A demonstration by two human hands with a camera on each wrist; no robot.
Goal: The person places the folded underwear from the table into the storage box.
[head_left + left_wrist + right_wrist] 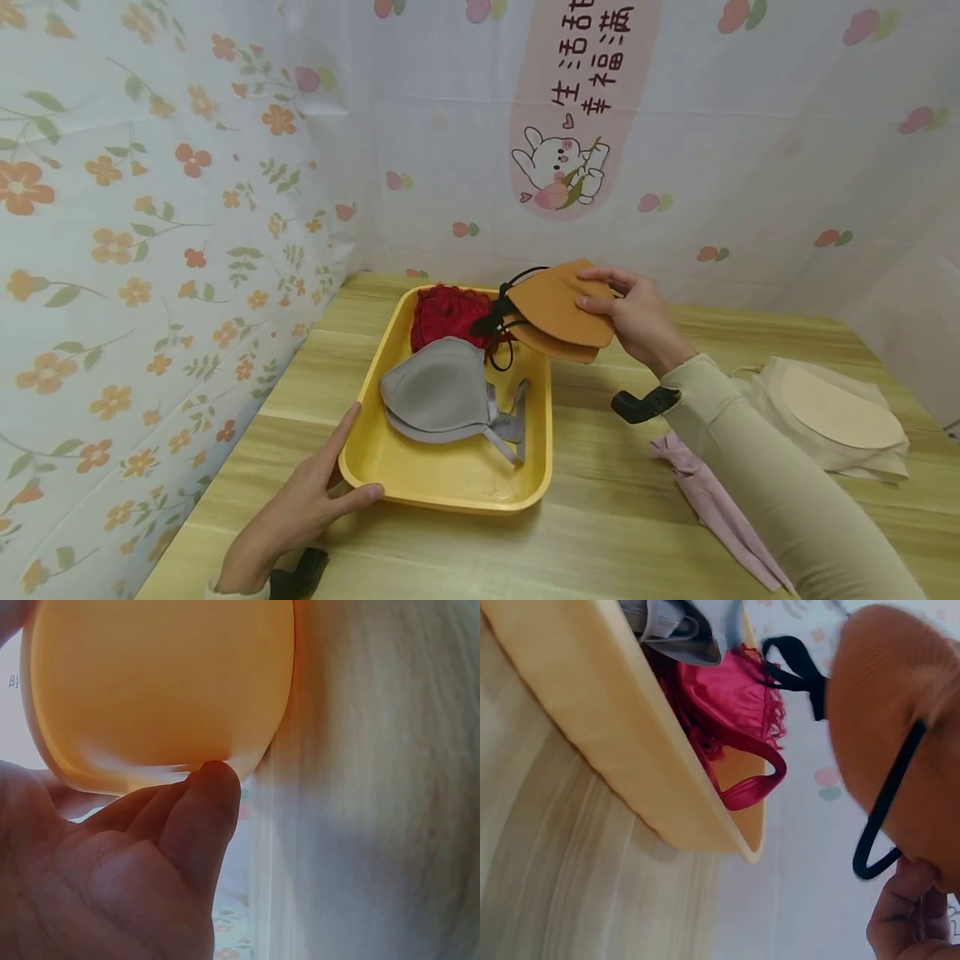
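My right hand (633,312) pinches the outer edge of a folded orange bra (558,304) with black straps, held above the far right side of a yellow tray (544,450). In the right wrist view the orange bra (892,727) hangs beside the tray, its black straps dangling. Inside the tray, a grey bra (438,387) lies folded in the middle, and a red lace-edged bra (446,312) sits at the back left. My left hand (307,496) grips the tray's near left corner, thumb on the front wall and fingers along the left side.
On the table's right side lies a beige bra (832,408). A pink cloth item (712,508) lies partly under my right sleeve. Floral curtains (450,150) stand behind and to the left of the wooden table (600,533).
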